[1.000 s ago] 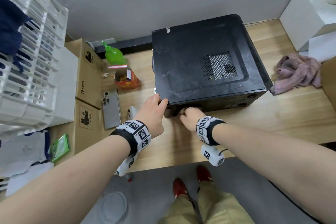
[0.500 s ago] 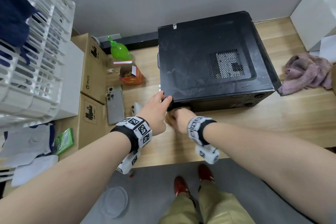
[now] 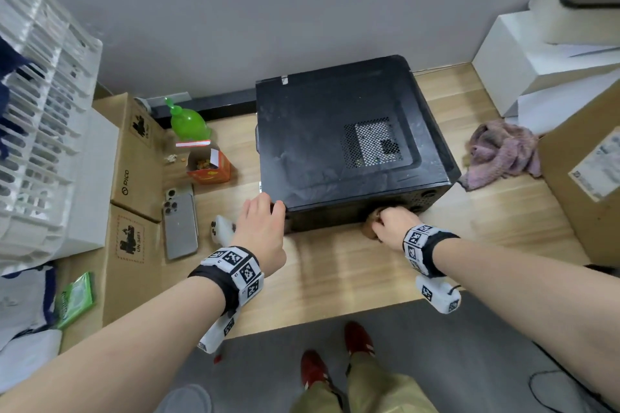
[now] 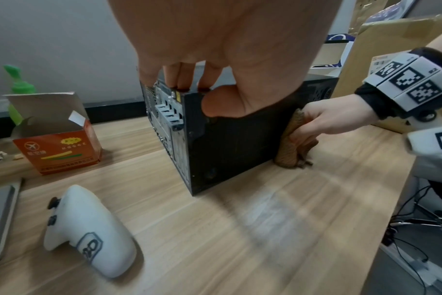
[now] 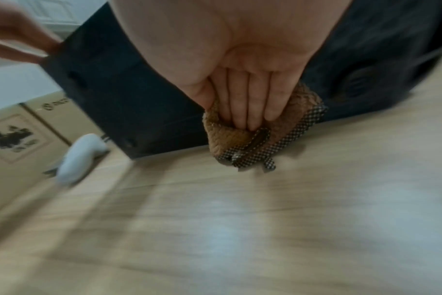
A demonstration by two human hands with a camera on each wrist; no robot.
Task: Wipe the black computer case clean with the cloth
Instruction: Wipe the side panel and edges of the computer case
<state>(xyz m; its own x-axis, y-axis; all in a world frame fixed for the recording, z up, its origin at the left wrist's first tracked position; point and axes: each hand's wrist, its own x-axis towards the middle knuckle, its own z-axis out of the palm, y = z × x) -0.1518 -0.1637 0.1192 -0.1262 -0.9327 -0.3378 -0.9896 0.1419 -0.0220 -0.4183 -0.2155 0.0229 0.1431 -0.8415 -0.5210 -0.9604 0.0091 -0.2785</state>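
Observation:
The dusty black computer case lies on its side on the wooden desk. My left hand grips its near left corner, fingers over the top edge and thumb on the near face. My right hand holds a bunched brown cloth with a checked trim and presses it against the case's near side face, low by the desk. In the left wrist view the brown cloth is squeezed between that hand and the black panel.
A pink cloth lies right of the case beside a cardboard box. On the left are a white controller, a phone, an orange carton, a green bottle and stacked cardboard boxes.
My right hand has slid the brown cloth rightward along the case's near face, away from the left hand. The left hand keeps its hold on the corner.

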